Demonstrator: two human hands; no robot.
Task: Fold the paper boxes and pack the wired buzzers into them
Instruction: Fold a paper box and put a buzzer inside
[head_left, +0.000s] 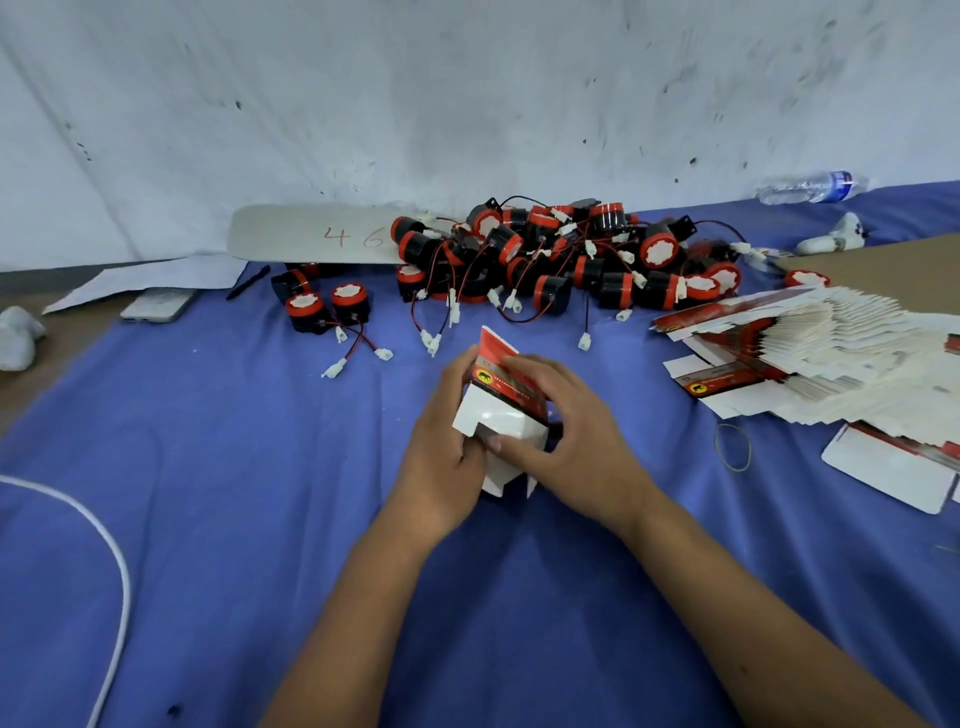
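Over blue cloth (218, 467) — both hands (519, 441) grip paper box (498, 400).

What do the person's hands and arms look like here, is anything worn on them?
Both arms are bare from wrist to the frame's lower edge, with no sleeves in view. The left hand and right hand wear no gloves, and no rings, watch or wristband show on the visible sides. No cables or markings are attached to either arm.
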